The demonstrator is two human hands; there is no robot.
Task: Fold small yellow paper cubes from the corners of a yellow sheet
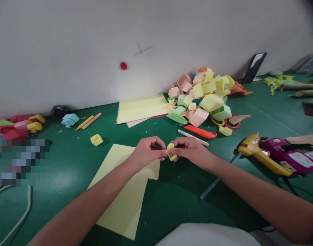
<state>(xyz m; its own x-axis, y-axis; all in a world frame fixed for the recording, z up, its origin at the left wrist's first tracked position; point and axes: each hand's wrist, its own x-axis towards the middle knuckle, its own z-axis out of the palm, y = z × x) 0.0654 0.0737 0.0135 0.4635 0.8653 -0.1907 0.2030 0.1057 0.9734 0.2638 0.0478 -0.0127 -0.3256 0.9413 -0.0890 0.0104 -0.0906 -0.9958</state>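
Observation:
Between my two hands is a small yellow folded paper box (171,156), pinched at its left side by the fingers of my left hand (149,151). My right hand (190,150) grips the same piece from the right with thumb and fingers. Under my left forearm lies a large yellow paper sheet (120,208) with a notch cut from its right side. Another small yellow paper box (96,139), its hollow facing up, rests to the left of the sheet's top corner.
A heap of folded paper boxes (202,92) stands against the wall, with a red cutter (201,132) and a white stick (193,137) before it. A yellow glue gun (264,155) lies right. Pencils (88,121) and paper sheets (143,107) are at the back; a phone (255,67) leans there.

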